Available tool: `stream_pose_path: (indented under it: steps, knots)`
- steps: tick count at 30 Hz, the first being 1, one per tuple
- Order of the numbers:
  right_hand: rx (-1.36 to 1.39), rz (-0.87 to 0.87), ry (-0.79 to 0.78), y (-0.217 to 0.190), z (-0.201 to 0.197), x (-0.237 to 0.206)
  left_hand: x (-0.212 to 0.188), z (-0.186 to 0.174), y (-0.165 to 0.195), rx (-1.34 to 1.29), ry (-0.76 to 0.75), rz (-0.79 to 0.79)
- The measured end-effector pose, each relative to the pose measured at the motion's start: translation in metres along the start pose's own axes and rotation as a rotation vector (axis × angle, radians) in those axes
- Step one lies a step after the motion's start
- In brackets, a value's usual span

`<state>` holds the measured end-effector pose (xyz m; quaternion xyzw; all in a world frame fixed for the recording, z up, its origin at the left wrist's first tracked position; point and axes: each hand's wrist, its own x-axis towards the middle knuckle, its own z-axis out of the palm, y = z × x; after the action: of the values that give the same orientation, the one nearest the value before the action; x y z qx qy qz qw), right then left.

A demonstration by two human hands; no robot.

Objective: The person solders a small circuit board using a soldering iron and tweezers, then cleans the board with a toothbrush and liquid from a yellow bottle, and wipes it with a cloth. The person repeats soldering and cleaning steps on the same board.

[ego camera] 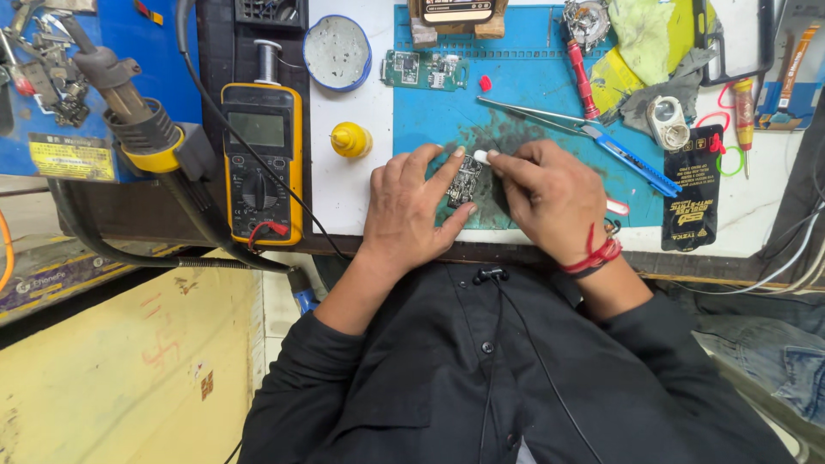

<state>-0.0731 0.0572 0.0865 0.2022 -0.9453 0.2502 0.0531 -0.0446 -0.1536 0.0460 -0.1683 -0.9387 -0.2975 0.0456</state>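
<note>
Closest to me is the person's black shirt (481,378), sleeves reaching out over the bench edge. Beyond it lies the blue work mat (524,86), smudged dark where the hands meet. At its left stands a yellow multimeter (262,163) with a hot-air nozzle (142,125) beside it. The left hand (412,206) curls around a small circuit board (465,180), thumb and forefinger pinning its edges against the mat. The right hand (550,193), a red thread at its wrist, pinches a small white piece (480,156) touching the board's upper edge. A second green board (425,70), tweezers (533,113) and a yellow bottle cap (351,139) lie farther back.
</note>
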Motion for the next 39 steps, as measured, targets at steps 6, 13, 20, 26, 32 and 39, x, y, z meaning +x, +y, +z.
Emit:
stream_pose_path:
  steps: [6,13,20,26,32,39]
  knots:
    - [0.065,0.039,-0.057,0.001,-0.002,0.002,0.001,0.001,0.000,0.006,0.015,0.014]
    - [0.165,0.044,-0.103,0.004,-0.002,0.004,0.000,0.001,0.000,-0.010,-0.002,0.018]
    - [0.114,0.030,-0.063,0.007,0.001,0.004,0.003,-0.001,0.001,0.002,0.003,0.020]
    - [0.132,-0.024,-0.128,0.009,0.000,0.003,0.002,0.000,0.001,0.020,0.008,0.021]
    - [0.173,-0.097,-0.150,0.008,-0.004,0.001,0.002,0.001,0.001,0.031,0.011,0.019]
    - [0.197,-0.126,-0.232,0.012,-0.001,0.000,0.002,0.000,0.000,0.031,-0.008,0.033]
